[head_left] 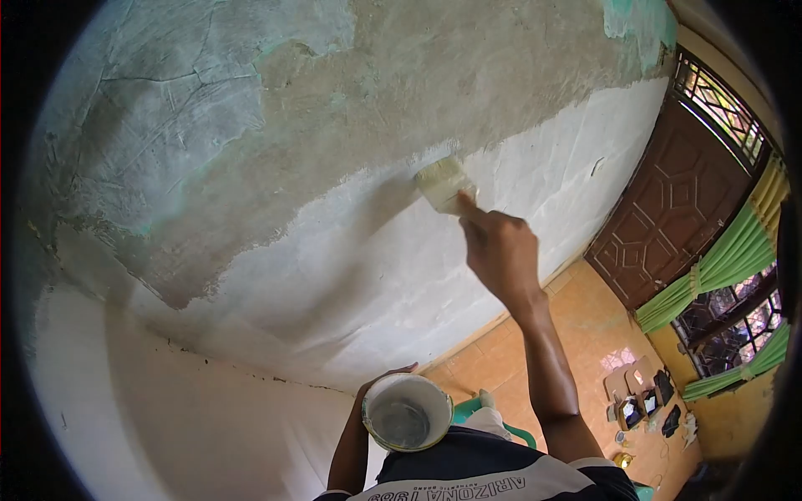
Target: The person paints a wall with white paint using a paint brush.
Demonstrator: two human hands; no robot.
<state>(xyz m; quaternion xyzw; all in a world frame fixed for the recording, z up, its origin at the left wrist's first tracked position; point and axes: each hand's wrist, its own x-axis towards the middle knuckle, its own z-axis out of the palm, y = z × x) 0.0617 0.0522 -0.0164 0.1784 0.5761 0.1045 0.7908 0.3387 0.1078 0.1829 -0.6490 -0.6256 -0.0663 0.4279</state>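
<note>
where grey wall (434,75) meets white, we brush

our left hand (378,383) cups the bucket (437,405), fingers curled but partly hidden, probably for steadiness; the brush (445,184) sits at the ragged white edge (355,189), our right hand (506,255) closed round its handle (465,204), likely for control. the grey wall leaves room above; the door (675,196) stands well apart.

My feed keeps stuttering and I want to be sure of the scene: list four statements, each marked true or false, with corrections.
1. The right hand grips a wide, flat brush with pale bristles. True.
2. The left hand hangs free. False: the left hand holds a round, whitish, open-topped bucket.
3. On the patchy wall, smooth white coating borders a grey-brown area. True.
4. The gathered curtains are plain red. False: the gathered cloth curtains are mainly green.
</note>
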